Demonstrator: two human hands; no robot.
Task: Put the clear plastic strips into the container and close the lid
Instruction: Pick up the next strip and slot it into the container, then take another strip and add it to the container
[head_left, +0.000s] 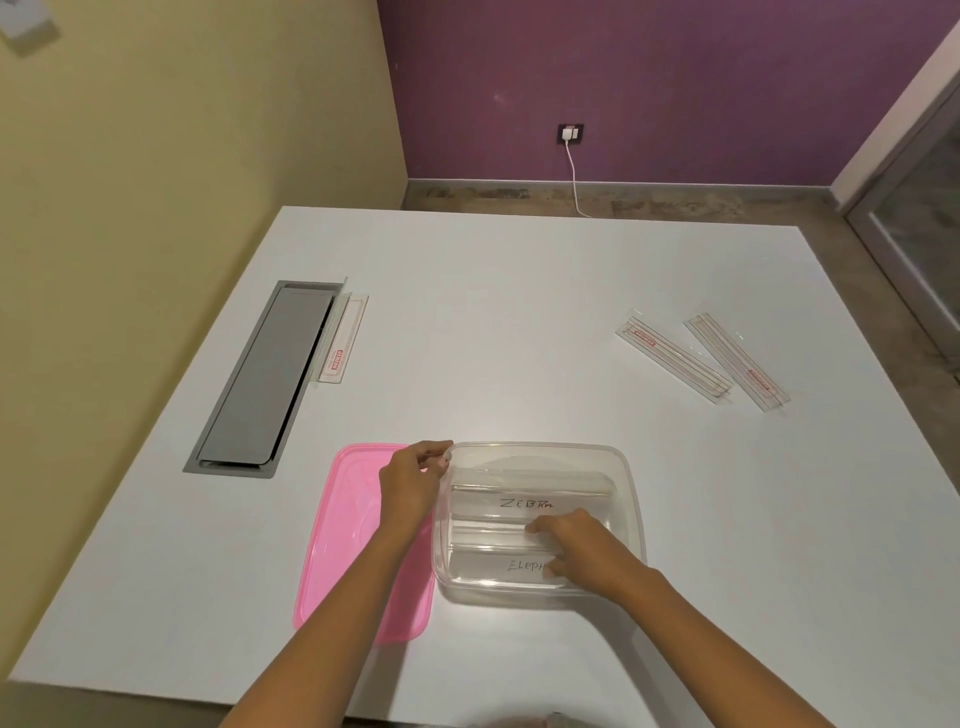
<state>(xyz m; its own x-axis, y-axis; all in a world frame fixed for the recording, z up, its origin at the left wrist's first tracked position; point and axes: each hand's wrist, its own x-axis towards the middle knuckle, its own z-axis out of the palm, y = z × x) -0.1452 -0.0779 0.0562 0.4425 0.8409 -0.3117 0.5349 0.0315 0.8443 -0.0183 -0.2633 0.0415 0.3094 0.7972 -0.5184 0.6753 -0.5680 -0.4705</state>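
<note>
A clear plastic container (631, 499) stands open on the white table near the front edge. Inside it lie clear strips (488, 532), two with the handwritten words ZEBRA and ELEPH. My right hand (571, 540) reaches into the container and rests its fingers on the strips. My left hand (413, 480) pinches the container's far left corner rim. The pink lid (343, 545) lies flat on the table just left of the container, partly under my left arm. Two more clear strips (672, 356) (737, 364) lie at the right of the table. Another strip (340, 338) sits at the left.
A long grey cable hatch (260, 379) is set into the table at the left, with the left strip along its right edge. The table's far edge meets a floor; a white cable runs from a wall socket (570, 133).
</note>
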